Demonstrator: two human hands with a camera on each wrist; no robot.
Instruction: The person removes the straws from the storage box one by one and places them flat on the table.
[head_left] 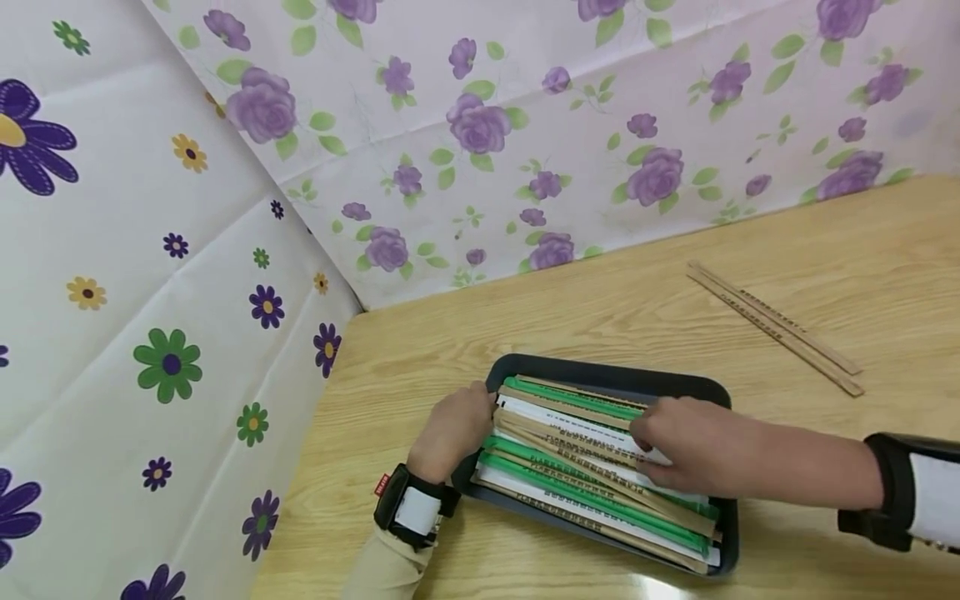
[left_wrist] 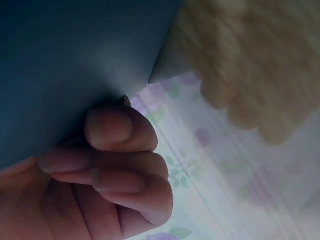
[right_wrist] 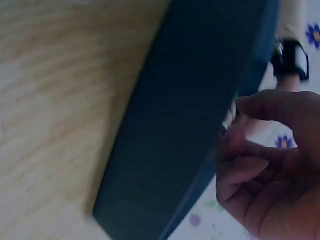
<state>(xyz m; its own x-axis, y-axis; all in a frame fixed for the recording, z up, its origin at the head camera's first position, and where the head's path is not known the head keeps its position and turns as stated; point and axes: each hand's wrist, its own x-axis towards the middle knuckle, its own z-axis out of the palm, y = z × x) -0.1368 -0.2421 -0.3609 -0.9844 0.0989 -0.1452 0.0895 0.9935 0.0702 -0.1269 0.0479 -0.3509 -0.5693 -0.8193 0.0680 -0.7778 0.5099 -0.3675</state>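
Note:
Flat strips, brown, green [head_left: 592, 492] and white, most with printed lettering, fill a dark rectangular box [head_left: 607, 367] lengthwise in the head view. At the box's left end my left hand [head_left: 457, 425] grips the rim; in the left wrist view its curled fingers [left_wrist: 132, 175] lie against the dark wall. Over the box's right half, my right hand [head_left: 686, 442] has its fingertips down among the strips, at the end of a visible stretch of brown strip [head_left: 558, 406]. In the right wrist view thumb and forefinger are bent towards each other at the rim; I cannot tell whether they pinch a strip.
Two brown strips [head_left: 776, 325] lie side by side on the wooden table [head_left: 420, 350], right of and beyond the box. A cloth with purple flowers [head_left: 480, 125] hangs behind the table, and another flowered sheet [head_left: 168, 362] borders its left side.

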